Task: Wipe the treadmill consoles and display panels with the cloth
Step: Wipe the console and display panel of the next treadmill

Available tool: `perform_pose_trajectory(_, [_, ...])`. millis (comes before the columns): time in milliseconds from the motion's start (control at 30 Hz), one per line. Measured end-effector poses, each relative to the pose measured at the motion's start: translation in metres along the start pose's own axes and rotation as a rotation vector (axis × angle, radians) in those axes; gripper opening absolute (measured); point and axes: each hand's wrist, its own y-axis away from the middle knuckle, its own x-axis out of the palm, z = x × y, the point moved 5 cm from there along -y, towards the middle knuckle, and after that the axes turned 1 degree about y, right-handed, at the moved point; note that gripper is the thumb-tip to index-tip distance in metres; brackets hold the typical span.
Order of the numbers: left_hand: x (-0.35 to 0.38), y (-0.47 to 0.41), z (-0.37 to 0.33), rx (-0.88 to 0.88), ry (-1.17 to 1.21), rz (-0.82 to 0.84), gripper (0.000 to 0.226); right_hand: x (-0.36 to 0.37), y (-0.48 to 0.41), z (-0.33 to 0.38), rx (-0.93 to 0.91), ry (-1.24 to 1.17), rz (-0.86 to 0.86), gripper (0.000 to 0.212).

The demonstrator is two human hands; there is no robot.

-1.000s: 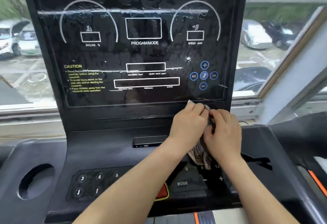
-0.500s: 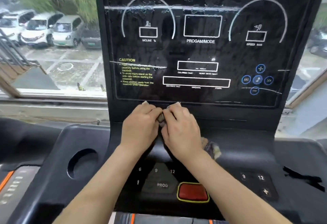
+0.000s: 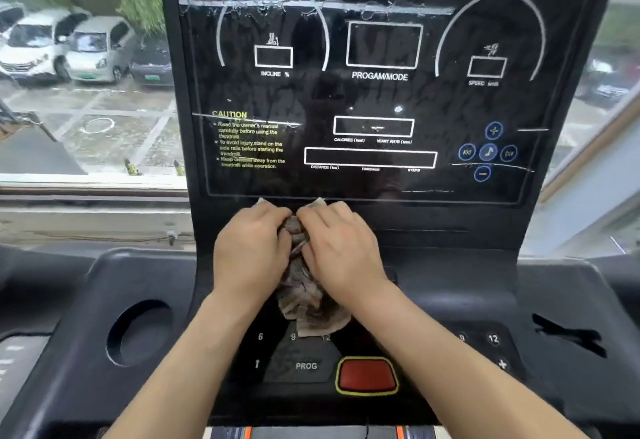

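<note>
- Both hands are bunching the cloth (image 3: 304, 303) between them. The left hand (image 3: 251, 251) and right hand (image 3: 341, 251) are curling their fingers round it, knuckles nearly touching, and pressing it to the strip just under the bottom edge of the display panel (image 3: 374, 92).
- Over the last second the pair has been sliding left along that bottom edge. It has gone from below the blue buttons (image 3: 488, 152) near the lower right corner to a spot left of centre.
- That travel is suggesting one pass along the lower strip is nearly finished. The loose tail of the cloth is now trailing down over the number keys.
- Across the display panel's face, pale creases and specks are still showing, so it is probably waiting for its wipe.
- Below it, the console (image 3: 540, 286) is spreading dark and matt to both sides, and looking untouched so far.
- Behind the left edge, a window (image 3: 86, 99) is looking out on parked cars and wet paving.
- Near the console's left edge, a round cup holder (image 3: 140, 333) is sitting open.
- By the near edge, a red button (image 3: 367, 376) is sitting just beside the PROG key (image 3: 306, 366).
</note>
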Motion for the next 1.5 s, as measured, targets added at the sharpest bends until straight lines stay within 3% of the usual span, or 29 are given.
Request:
perform_pose_trajectory(233, [0.063,-0.006,-0.107,0.221,-0.010,0.157,0.014,-0.051,0.050,-0.103,0.152,0.124,-0.047,0.028])
perform_pose_trajectory(367, [0.103,-0.009,-0.178,0.329,0.067,0.190,0.014,-0.072,0.088,-0.170,0.340,0.050,-0.085,0.031])
perform_pose_trajectory(467, [0.112,-0.015,-0.206,0.315,0.165,0.205,0.013,-0.087,0.106,-0.196,0.520,-0.059,-0.194,0.028])
perform_pose_trajectory(533, [0.098,-0.022,-0.210,0.292,0.259,0.158,0.015,-0.107,0.097,-0.194,0.479,-0.113,-0.331,0.025])
perform_pose_trajectory(633, [0.065,-0.049,-0.204,0.270,0.345,-0.096,0.018,-0.126,0.056,-0.183,0.335,-0.083,-0.526,0.025])
perform_pose_trajectory(733, [0.067,-0.061,-0.190,0.304,0.201,-0.170,0.022,-0.098,0.039,-0.176,0.261,-0.019,-0.486,0.028])
perform_pose_trajectory(933, [0.098,-0.012,-0.174,0.412,0.167,-0.014,0.028,-0.067,0.090,-0.180,0.157,-0.044,-0.402,0.022])
perform_pose_trajectory(1067, [0.075,-0.059,-0.191,0.406,0.184,-0.169,0.028,-0.096,0.034,-0.187,0.153,-0.029,-0.570,0.036])
perform_pose_trajectory(1167, [0.048,-0.117,-0.208,0.369,0.156,-0.328,0.022,-0.123,-0.031,-0.200,0.116,0.063,-0.689,0.021])
perform_pose_trajectory(1234, [0.037,-0.145,-0.215,0.334,0.154,-0.381,0.021,-0.131,-0.058,-0.205,0.148,0.130,-0.729,0.023])
perform_pose_trajectory(1300, [0.042,-0.141,-0.214,0.323,0.149,-0.370,0.021,-0.116,-0.050,-0.196,0.168,0.175,-0.641,0.039])
perform_pose_trajectory(1400, [0.066,-0.092,-0.198,0.323,0.194,-0.260,0.023,-0.075,0.008,-0.186,0.155,0.214,-0.379,0.058])
perform_pose_trajectory(1500, [0.073,-0.079,-0.195,0.354,0.218,-0.254,0.024,-0.070,0.023,-0.194,0.110,0.305,-0.296,0.066])
